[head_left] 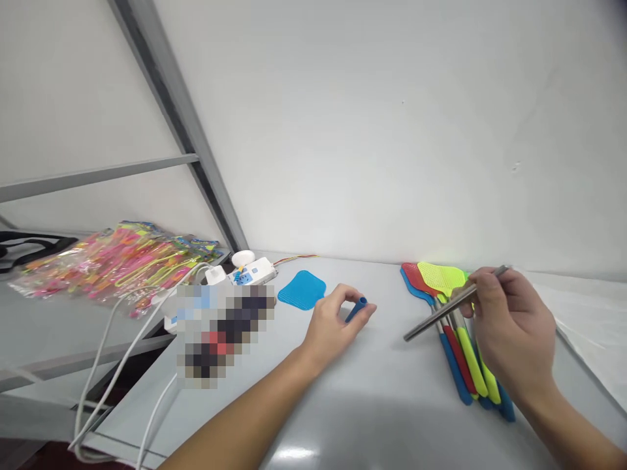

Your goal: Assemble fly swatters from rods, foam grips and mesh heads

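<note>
Between the thumb and fingers of my left hand (336, 320) is a short blue plastic handle sleeve (356, 309), its open end tilted up. Just behind that hand a blue fly swatter head (302, 290) lies flat on the table; its lower edge is hidden by the fingers. My right hand (512, 329) grips a silver metal tube (441, 313), which slants down to the left, its lower end apart from the blue sleeve. Beneath and beside the right hand lies a pile of fly swatters (460, 362) with red, yellow and blue heads and handles, partly covered by the hand.
White power strips (257, 269) with plugs and white cables (110, 326) stand at the left, beside a blurred-out patch (230, 333). Farther left, a shelf holds many bagged colourful items (132, 258). A grey metal post (181, 124) rises there. White sheeting (588, 320) lies at the right.
</note>
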`<action>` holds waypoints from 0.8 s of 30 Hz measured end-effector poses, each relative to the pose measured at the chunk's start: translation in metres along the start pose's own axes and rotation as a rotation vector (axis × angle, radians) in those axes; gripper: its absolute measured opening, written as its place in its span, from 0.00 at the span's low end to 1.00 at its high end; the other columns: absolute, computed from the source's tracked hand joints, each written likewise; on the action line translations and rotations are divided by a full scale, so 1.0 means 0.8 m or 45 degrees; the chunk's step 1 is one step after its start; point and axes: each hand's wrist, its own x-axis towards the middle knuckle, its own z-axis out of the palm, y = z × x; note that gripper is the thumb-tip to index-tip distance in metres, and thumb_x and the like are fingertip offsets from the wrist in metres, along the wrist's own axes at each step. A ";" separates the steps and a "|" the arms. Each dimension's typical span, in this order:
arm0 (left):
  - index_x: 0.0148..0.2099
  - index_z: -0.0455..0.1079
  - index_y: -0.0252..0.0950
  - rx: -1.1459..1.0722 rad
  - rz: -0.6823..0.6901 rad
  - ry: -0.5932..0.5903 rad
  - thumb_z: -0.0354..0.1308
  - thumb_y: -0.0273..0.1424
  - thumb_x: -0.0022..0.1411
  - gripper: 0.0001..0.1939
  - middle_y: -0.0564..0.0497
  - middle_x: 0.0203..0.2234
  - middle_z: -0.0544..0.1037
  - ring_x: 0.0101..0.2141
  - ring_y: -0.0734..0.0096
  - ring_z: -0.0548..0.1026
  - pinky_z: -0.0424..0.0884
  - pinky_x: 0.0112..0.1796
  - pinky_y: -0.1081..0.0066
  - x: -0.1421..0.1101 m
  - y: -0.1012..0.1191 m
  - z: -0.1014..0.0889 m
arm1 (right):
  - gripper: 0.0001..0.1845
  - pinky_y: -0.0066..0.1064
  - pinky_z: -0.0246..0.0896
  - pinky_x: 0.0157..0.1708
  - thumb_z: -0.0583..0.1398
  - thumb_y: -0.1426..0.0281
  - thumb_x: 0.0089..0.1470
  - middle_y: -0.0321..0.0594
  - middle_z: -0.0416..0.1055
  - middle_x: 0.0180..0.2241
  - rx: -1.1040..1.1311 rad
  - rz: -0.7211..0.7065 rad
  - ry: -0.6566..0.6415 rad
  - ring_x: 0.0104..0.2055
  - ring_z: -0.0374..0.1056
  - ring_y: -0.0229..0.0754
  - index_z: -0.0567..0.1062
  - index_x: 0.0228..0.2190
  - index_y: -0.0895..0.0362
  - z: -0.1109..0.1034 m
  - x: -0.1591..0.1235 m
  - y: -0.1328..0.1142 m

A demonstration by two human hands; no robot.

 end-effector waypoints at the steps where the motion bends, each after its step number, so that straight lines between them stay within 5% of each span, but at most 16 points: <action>1: 0.38 0.66 0.38 0.041 0.012 -0.067 0.58 0.37 0.64 0.08 0.53 0.32 0.75 0.34 0.72 0.73 0.66 0.36 0.73 -0.002 -0.001 0.002 | 0.12 0.29 0.57 0.22 0.58 0.57 0.60 0.32 0.64 0.23 0.111 -0.031 0.004 0.22 0.61 0.35 0.70 0.32 0.53 0.001 -0.002 -0.001; 5: 0.41 0.66 0.38 0.175 0.089 -0.343 0.52 0.37 0.68 0.08 0.54 0.30 0.73 0.30 0.73 0.70 0.64 0.33 0.74 -0.008 -0.001 0.010 | 0.10 0.30 0.59 0.20 0.56 0.61 0.62 0.31 0.63 0.24 0.360 -0.134 0.044 0.21 0.65 0.36 0.67 0.33 0.53 0.004 -0.006 -0.006; 10: 0.44 0.65 0.40 0.222 0.088 -0.516 0.46 0.37 0.71 0.10 0.54 0.32 0.74 0.32 0.72 0.71 0.62 0.34 0.74 -0.008 0.000 0.013 | 0.10 0.30 0.63 0.19 0.54 0.61 0.64 0.31 0.62 0.27 0.402 -0.192 0.107 0.23 0.68 0.36 0.65 0.34 0.53 0.007 -0.005 -0.006; 24: 0.44 0.64 0.39 0.249 0.067 -0.585 0.41 0.37 0.72 0.12 0.54 0.28 0.72 0.27 0.70 0.69 0.60 0.30 0.72 -0.014 0.004 0.016 | 0.10 0.29 0.65 0.29 0.55 0.61 0.63 0.30 0.63 0.27 0.271 0.054 -0.206 0.25 0.69 0.33 0.66 0.33 0.53 0.025 -0.027 0.015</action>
